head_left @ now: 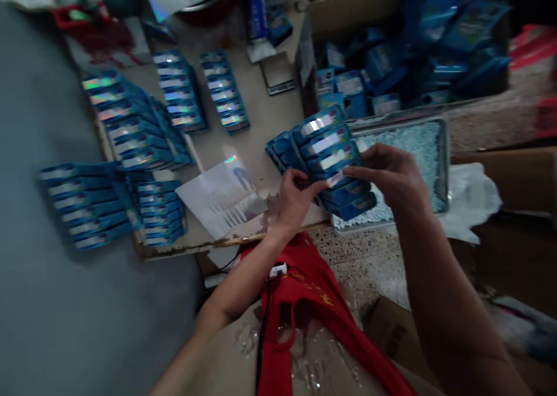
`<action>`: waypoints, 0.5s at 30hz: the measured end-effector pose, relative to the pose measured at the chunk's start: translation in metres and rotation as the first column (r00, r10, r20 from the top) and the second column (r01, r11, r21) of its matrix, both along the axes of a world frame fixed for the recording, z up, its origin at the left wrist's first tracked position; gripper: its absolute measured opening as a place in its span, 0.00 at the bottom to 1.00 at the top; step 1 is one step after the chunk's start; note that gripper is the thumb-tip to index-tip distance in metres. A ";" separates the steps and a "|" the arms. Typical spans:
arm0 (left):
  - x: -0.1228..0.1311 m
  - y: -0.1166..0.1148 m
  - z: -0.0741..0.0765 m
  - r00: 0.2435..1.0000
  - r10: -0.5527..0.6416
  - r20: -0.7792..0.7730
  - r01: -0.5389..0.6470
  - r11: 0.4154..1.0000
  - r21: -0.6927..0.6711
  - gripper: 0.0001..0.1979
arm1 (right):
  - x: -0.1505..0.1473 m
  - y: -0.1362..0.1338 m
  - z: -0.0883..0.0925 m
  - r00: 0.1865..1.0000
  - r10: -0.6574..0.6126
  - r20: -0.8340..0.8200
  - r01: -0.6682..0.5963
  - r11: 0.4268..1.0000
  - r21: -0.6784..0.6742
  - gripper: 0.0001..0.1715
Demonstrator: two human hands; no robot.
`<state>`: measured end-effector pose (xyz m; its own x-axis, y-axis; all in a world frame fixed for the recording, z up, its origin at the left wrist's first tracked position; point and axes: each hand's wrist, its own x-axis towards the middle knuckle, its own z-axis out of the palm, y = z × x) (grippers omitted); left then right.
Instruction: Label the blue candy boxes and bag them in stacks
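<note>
Blue box stack (335,158): one, tilted, at the near right corner of your table, overlapping the tray in view. Your left hand (292,201) and right hand (391,172) meet it at one pale strip, thumbs and fingertips touching; you cannot tell from here whether they grip or only press.

Table (261,123): pale top, worn front edge; grey surface (39,303) to the left, speckled floor (348,251) below.

Markings: silvery strips on the box ends; print too blurred to read. Your red apron (304,280) bears yellow lettering, illegible.

Also listed: further rows of blue boxes (178,91) at left; white sheet (215,201) with silvery strips, beside your left hand; metal tray (444,164) of pale blue bits, partly behind your right hand; carton (361,10) of blue boxes; clear plastic bag (472,201) just right of the tray.
</note>
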<state>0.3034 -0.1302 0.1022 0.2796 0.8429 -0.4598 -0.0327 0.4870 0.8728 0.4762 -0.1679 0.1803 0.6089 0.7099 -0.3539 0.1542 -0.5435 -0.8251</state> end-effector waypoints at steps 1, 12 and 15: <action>0.005 -0.004 -0.002 0.998 0.044 0.034 -0.042 0.998 -0.051 0.22 | 0.000 0.000 0.001 1.000 -0.021 -0.002 0.021 1.000 0.006 0.26; -0.113 0.085 -0.080 0.824 0.101 -0.557 0.135 0.921 0.366 0.11 | -0.074 -0.015 0.056 0.562 0.291 0.774 -0.331 0.937 -0.112 0.18; -0.164 0.131 -0.112 0.493 0.002 -0.870 0.385 0.896 0.220 0.21 | -0.143 -0.002 0.020 0.701 0.305 0.645 -0.513 0.843 0.160 0.11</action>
